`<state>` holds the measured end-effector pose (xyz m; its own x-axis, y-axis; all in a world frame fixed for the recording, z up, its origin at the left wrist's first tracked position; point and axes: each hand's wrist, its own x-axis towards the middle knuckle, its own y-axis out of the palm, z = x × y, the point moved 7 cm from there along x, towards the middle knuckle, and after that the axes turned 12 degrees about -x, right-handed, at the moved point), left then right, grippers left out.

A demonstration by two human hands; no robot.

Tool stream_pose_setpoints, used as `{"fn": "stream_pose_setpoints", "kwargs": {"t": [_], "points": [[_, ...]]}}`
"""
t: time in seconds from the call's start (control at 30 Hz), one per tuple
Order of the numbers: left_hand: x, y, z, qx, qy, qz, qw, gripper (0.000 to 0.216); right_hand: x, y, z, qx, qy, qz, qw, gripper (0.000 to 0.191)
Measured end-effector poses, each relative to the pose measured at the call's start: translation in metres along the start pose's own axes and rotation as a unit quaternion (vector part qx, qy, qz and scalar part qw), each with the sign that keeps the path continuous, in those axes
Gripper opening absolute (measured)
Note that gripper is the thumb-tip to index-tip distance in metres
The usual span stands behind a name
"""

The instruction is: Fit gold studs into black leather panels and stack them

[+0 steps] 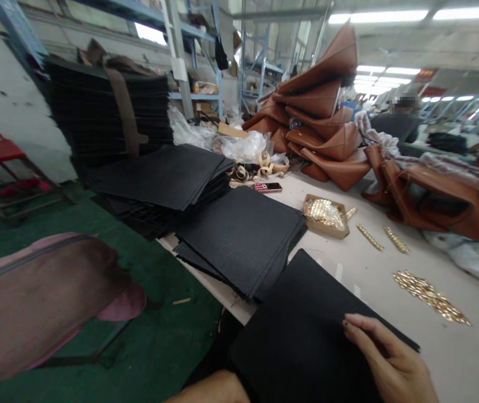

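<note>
A black sheet, leather-like, lies at the table's near edge in front of me. Over its right part is my right hand, with thumb and forefinger pinched together near the surface. Whatever is between those fingertips is too small to make out. At the bottom, my left hand is beside the sheet's left edge, its fingers hidden from view. Just beyond lies a stack of similar black sheets. Small gold metal pieces are heaped on the table to the right of the sheet.
A cardboard box of gold pieces stands behind two gold strips. Further back are a phone, brown leather bags and tall black stacks. A cloth-covered seat is at left; a person is far off.
</note>
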<state>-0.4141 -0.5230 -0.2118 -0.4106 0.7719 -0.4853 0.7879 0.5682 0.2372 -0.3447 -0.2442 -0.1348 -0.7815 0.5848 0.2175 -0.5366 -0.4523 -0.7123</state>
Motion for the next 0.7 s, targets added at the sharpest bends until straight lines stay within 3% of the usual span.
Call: {"fn": "stream_pose_setpoints", "kwargs": {"t": [0.1, 0.2, 0.33, 0.47, 0.57, 0.63, 0.7], "points": [[-0.007, -0.027, -0.005, -0.004, -0.023, -0.049, 0.999, 0.009, -0.008, 0.005, -0.02, 0.032, 0.077, -0.005, 0.997, 0.041], [-0.008, -0.042, -0.018, -0.046, -0.026, -0.091, 0.994, 0.031, -0.013, 0.007, -0.034, 0.073, 0.145, -0.004, 0.987, 0.046], [0.003, -0.028, -0.026, -0.103, -0.015, -0.094, 0.99, 0.035, -0.015, 0.005, -0.04, 0.091, 0.189, 0.001, 0.978, 0.049], [0.012, -0.01, -0.016, -0.177, -0.019, -0.099, 0.979, 0.046, -0.021, -0.003, -0.037, 0.13, 0.19, -0.004, 0.973, 0.045], [0.014, -0.014, -0.011, -0.245, -0.01, -0.156, 0.957, 0.058, -0.03, -0.005, -0.032, 0.152, 0.172, 0.028, 0.973, 0.036], [0.016, -0.015, -0.013, -0.239, -0.009, -0.168, 0.956, 0.05, -0.037, -0.004, -0.03, 0.148, 0.162, 0.051, 0.974, 0.031], [0.018, -0.006, -0.018, -0.173, -0.021, -0.133, 0.976, 0.038, -0.043, -0.001, -0.027, 0.144, 0.154, 0.07, 0.975, 0.028]]}}
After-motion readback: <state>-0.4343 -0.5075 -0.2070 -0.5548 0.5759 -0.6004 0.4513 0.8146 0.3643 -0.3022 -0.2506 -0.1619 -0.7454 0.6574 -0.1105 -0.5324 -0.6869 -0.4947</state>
